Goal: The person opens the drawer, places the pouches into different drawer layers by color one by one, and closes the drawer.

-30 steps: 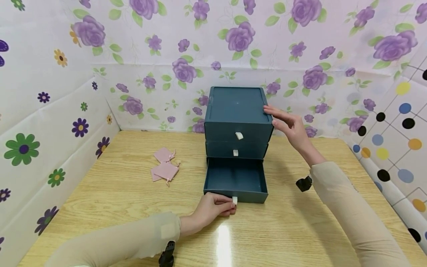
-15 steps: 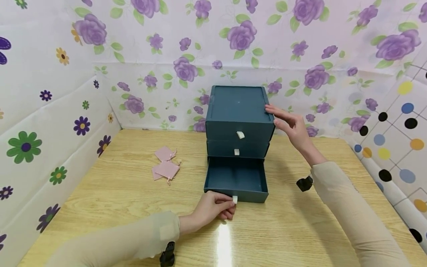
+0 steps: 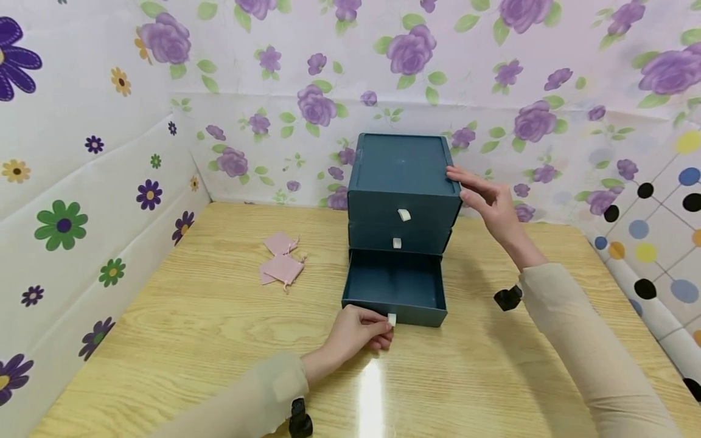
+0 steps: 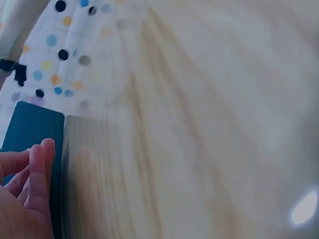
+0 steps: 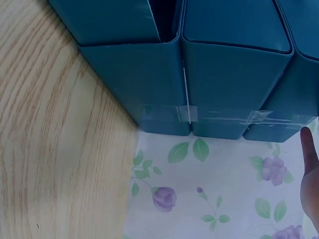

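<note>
Three tiers make up the dark blue cabinet [image 3: 405,161] I watch through the head camera, on a wood-grain desk [image 3: 219,340]. Its bottom drawer [image 3: 418,315] stands open toward me; the upper two sit closed. I see the left hand [image 3: 353,334] at that drawer's front, thumb and index finger pinched together on the white tab [image 3: 392,319]. The right hand [image 3: 493,204] rests on the cabinet's upper right edge, fingers nearly straight and spread from the thumb, gripping nothing.

My right wrist view gives what the head view hides: clear tape [image 5: 219,114] across the joints of the cabinet's side wall, with one fingertip just beside it at the frame's edge. On the left wrist view I find the left fingers [image 4: 38,174] against blue plastic, the tab out of sight. Left of the cabinet, well apart from the right hand, pink drawstring pouches [image 3: 285,267] lie overlapping.
</note>
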`<state>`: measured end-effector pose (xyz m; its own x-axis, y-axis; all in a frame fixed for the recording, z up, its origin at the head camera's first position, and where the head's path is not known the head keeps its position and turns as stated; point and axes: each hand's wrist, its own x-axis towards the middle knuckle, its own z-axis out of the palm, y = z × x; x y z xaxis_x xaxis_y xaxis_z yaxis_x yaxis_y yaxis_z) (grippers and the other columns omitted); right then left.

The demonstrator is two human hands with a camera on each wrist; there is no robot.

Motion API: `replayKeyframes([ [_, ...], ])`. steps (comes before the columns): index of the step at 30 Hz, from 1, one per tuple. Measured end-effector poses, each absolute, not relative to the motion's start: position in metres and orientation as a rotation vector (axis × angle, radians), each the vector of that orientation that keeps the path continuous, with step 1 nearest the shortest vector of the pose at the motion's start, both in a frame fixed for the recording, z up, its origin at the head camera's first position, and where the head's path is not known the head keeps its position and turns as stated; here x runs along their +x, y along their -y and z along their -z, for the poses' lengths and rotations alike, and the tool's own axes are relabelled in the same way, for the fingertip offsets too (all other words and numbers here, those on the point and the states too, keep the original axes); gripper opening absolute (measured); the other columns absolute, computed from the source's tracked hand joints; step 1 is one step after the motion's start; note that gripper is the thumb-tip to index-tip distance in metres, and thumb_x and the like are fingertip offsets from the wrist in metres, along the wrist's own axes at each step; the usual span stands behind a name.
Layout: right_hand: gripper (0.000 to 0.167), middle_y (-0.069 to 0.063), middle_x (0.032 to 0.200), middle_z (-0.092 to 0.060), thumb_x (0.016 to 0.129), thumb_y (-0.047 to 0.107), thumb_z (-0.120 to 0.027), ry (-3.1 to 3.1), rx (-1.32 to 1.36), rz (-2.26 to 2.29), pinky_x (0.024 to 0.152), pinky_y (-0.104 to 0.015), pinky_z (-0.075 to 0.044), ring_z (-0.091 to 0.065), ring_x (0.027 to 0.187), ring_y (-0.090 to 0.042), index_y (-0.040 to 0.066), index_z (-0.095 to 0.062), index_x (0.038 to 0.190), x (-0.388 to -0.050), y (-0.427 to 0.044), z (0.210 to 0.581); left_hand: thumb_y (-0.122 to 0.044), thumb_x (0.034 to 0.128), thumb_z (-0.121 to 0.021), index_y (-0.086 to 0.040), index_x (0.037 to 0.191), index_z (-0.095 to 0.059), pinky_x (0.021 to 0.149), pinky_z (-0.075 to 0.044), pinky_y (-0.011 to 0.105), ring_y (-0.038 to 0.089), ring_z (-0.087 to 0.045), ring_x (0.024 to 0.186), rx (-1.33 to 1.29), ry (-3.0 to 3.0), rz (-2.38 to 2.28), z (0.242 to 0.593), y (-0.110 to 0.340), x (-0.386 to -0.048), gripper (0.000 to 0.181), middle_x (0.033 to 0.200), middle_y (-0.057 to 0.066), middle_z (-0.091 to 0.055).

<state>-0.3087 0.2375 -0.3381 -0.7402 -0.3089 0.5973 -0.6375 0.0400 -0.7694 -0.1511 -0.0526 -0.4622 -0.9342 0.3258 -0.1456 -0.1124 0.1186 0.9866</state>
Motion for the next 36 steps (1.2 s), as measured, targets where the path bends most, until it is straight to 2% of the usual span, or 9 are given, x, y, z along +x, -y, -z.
replayKeyframes([
  [21,0.036,-0.006,0.144,-0.058,0.098,0.005,-0.056,2.055,0.953,-1.757,0.113,-0.019,-0.041,-0.041,0.146,-0.018,-0.003,-0.06,0.133,-0.308,-0.237,0.338,-0.009,0.0912,-0.07,0.008,0.109,-0.072,0.075,-0.062,0.026,0.016,-0.076,0.079,-0.119,-1.904,-2.144,0.465,0.043,-0.139,0.024,0.096,0.022,-0.076],
  [36,0.035,-0.006,0.144,-0.058,0.098,0.005,-0.056,2.06,0.917,-1.751,0.112,-0.019,-0.042,-0.042,0.145,-0.019,-0.001,-0.062,0.132,-0.307,-0.235,0.339,-0.007,0.0911,-0.069,0.012,0.104,-0.072,0.074,-0.062,0.027,0.02,-0.077,0.079,-0.114,-1.883,-2.16,0.466,0.044,-0.146,0.022,0.091,0.022,-0.076],
])
